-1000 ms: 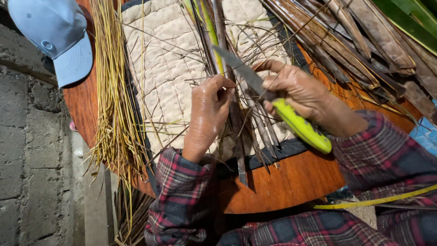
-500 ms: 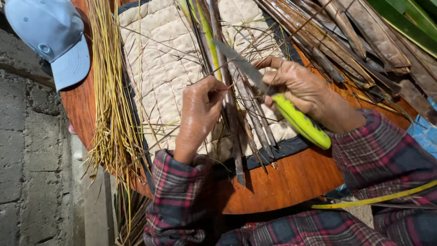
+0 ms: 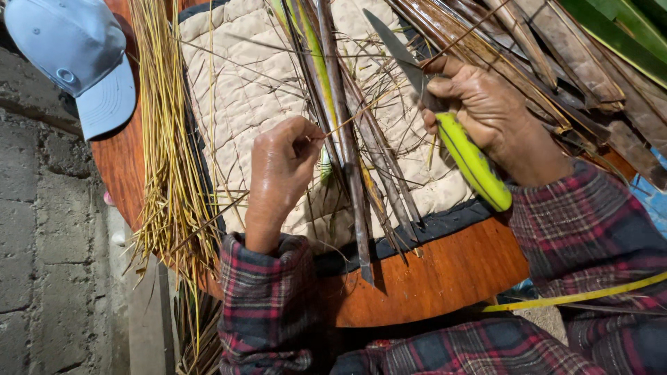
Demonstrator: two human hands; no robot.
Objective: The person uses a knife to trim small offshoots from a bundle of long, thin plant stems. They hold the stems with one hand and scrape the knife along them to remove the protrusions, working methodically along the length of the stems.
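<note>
Up top, pale blue cap point(image 3: 76, 59)

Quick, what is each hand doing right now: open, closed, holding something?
Left hand: closed, pinching a thin midrib strip.
Right hand: closed on a green-handled knife.

free: quilted pad point(image 3: 243, 90) centre | blocked: straw bundle point(image 3: 163, 139) left, leaf strips point(image 3: 528, 55) right

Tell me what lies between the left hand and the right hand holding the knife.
In the head view, dark leaf strips lie on the quilted pad between left hand and right hand.
</note>
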